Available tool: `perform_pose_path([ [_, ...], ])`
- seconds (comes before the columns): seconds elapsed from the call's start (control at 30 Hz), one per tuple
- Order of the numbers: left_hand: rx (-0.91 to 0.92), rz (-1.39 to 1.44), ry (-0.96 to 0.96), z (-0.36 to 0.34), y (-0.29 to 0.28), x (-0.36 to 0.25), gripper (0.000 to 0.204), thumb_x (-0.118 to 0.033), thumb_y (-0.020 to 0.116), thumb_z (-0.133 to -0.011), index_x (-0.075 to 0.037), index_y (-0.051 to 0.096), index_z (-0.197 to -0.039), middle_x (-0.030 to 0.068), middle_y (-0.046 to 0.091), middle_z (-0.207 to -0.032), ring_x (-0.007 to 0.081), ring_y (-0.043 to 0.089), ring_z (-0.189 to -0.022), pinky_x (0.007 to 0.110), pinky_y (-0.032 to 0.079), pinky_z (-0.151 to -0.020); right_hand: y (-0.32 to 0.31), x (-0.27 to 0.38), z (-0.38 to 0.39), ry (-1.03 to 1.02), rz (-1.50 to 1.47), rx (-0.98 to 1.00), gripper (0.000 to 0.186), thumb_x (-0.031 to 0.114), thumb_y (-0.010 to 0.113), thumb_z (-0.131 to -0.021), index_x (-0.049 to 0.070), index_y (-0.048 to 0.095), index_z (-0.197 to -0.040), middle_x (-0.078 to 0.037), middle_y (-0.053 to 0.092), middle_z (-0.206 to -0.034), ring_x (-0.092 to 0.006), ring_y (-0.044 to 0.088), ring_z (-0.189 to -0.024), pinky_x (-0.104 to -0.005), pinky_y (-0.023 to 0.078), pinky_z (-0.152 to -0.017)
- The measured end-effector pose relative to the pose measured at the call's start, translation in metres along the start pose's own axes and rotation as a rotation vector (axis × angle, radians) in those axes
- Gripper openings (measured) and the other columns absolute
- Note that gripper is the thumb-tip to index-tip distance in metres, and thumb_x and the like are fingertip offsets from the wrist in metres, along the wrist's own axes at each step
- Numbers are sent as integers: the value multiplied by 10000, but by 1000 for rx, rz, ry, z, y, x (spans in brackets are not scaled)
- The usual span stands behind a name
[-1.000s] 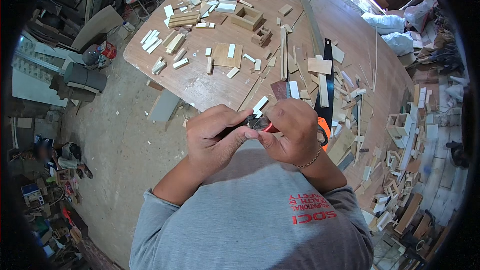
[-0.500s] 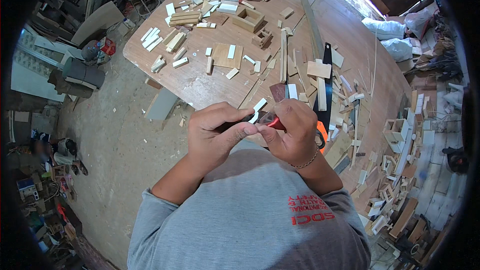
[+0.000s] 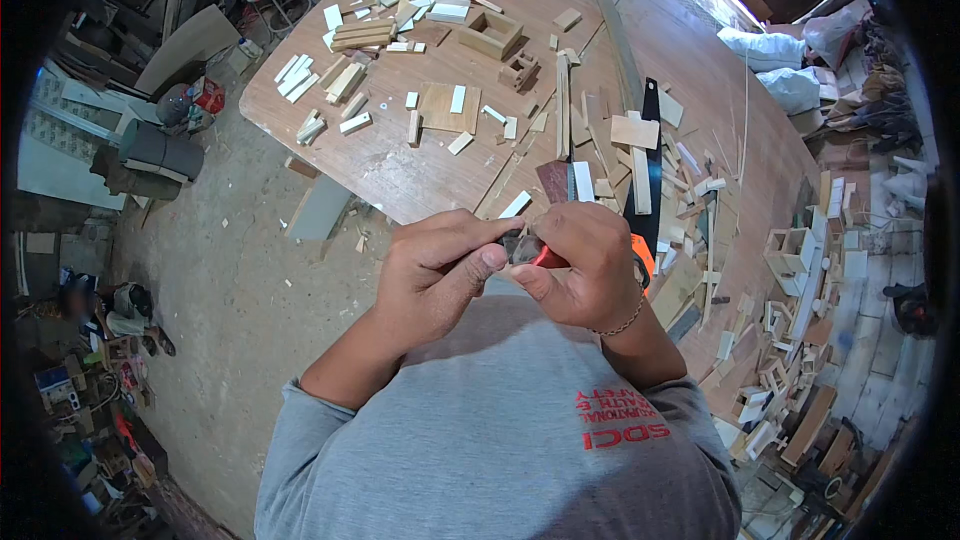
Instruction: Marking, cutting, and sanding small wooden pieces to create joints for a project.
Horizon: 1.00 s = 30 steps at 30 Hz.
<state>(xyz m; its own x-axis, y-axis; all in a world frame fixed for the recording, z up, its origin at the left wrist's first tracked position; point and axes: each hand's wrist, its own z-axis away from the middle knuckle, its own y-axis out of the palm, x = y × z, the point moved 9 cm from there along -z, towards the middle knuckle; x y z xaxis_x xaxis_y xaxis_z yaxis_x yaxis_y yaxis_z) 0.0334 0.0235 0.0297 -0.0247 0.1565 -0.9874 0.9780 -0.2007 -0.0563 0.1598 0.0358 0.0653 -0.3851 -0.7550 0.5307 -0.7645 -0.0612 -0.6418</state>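
Both my hands are together in front of my chest, at the near edge of the table. My right hand (image 3: 585, 265) is closed around a small tool (image 3: 522, 248) with a grey-black body and a red part; its exact kind is mostly hidden by fingers. My left hand (image 3: 440, 265) pinches the dark end of the same tool, thumb and forefinger pressed on it. Just beyond my fingertips lies a white-faced wood strip (image 3: 515, 204). To the right of it are another white-faced block (image 3: 584, 181) and a dark reddish piece (image 3: 553, 180).
A handsaw (image 3: 650, 160) with an orange handle (image 3: 641, 258) lies right of my right hand, partly under wood pieces. Wood offcuts (image 3: 363, 35) and a small open wooden box (image 3: 491, 35) cover the far table (image 3: 400, 175). Wooden frames (image 3: 790, 260) stand at the right. A person (image 3: 125, 305) sits far left.
My left fingers have shifted right and closed over the dark end of the tool. A white bit seen between my hands is now out of sight. The view has shifted slightly.
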Motion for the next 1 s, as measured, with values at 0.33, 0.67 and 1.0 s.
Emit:
perform_pose_path([
  [0.33,40,-149,229,-1,-1,-22,410,-127,783,-732,19,663,-1096,77,586,-711,116,542,-601,237,419,-530,2,5,-1,-21,-29,38,397,422,630,-838,44,553,-745,-69,486,-594,-251,507,-498,-353,377,-472],
  [0.67,-18,-152,172,1,-5,-11,378,-141,785,-737,17,677,-1063,74,579,-661,113,536,-596,242,408,-524,-1,7,0,-33,109,-51,385,408,640,-833,41,554,-755,-73,500,-617,-253,516,-528,-359,366,-486],
  [1.0,67,827,-461,-1,3,45,406,-163,559,-881,74,554,-1210,42,534,-820,97,479,-537,223,401,-438,-10,-32,12,266,-55,-179,352,354,625,-864,13,556,-812,-119,509,-649,-269,520,-553,-342,405,-524],
])
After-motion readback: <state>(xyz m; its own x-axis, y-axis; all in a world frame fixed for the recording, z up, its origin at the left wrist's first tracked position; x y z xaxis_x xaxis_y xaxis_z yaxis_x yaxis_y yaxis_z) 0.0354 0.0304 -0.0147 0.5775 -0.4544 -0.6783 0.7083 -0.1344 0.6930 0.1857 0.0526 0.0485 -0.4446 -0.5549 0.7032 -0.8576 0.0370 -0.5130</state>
